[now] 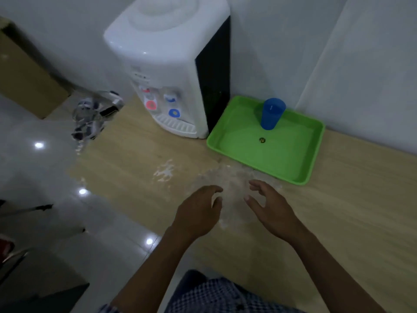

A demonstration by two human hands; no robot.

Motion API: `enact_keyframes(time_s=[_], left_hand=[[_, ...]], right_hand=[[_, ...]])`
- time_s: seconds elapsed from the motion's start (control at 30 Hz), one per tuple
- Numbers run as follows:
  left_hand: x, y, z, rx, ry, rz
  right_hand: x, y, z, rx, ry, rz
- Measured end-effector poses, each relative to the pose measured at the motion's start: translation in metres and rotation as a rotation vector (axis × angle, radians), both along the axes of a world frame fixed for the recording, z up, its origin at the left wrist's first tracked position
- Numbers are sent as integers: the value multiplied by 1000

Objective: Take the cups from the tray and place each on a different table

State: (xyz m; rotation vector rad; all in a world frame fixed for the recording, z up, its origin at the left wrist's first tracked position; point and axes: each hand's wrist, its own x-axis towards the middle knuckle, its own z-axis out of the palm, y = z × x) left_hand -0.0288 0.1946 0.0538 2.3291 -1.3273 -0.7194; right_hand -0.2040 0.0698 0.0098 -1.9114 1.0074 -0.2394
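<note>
A blue plastic cup stands upright at the back of a green tray on a light wooden table. No other cup shows on the tray. My left hand and my right hand hover side by side over the table in front of the tray's near edge. Both hands hold nothing, with their fingers apart and slightly curled. The cup is well beyond both hands, up and to the right.
A white water dispenser stands on the table just left of the tray, against the wall. A crumpled plastic bag lies at the table's left corner. A cardboard box sits on the glossy floor at far left.
</note>
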Motion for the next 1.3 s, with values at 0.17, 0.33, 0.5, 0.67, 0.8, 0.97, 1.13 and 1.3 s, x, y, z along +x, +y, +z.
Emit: enact_keyframes(time_s=[0.17, 0.33, 0.5, 0.67, 0.8, 0.97, 1.13, 1.3], left_hand=[[29, -82, -5, -73, 30, -165], [50, -156, -12, -83, 102, -309], [68, -221, -18, -93, 167, -389], [79, -273, -34, -92, 272, -243], [80, -308, -47, -56, 417, -121], [76, -337, -60, -41, 494, -107], [75, -355, -74, -35, 519, -82], [78, -368, -87, -32, 520, -39]], right_hand=[[19, -43, 5, -23, -15, -183], [33, -70, 6, -34, 7, -365], [53, -100, 3, -41, 27, -518], [72, -136, -7, 10, -6, -617], [86, -169, -21, 32, -26, -669], [101, -208, -42, 16, -38, -676], [110, -240, -61, -12, -25, -711], [119, -257, -74, -108, -107, -733]])
